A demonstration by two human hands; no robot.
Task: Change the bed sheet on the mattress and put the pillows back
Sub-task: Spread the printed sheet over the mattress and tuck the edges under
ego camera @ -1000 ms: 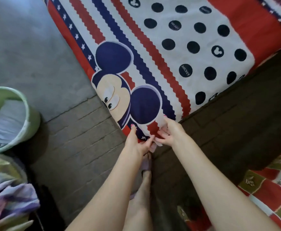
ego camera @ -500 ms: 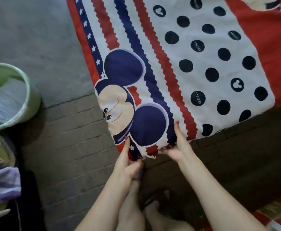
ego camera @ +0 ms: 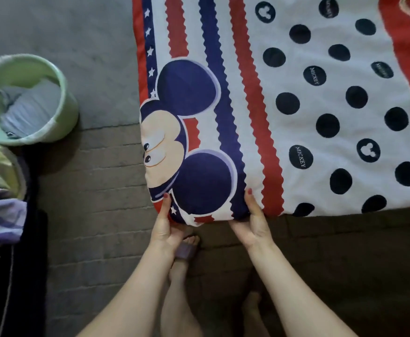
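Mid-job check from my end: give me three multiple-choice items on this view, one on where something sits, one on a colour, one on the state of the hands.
1. Where is the green basket relative to the mattress corner?
A. To its left, on the floor
B. On top of the sheet
C. To its right

2. What colour are the wavy stripes on the sheet?
A. Yellow and black
B. Red and navy on white
C. Green and purple

3. What are the left hand and right hand doing?
A. Both hang idle
B. One holds a pillow
C. Both grip the sheet-covered corner, thumbs on top

Answers: 1 A, the basket stands on the grey floor left of the bed. 2 B, red and navy zigzag bands run beside the dots. 3 C, thumbs lie on the fabric, fingers go under the edge.
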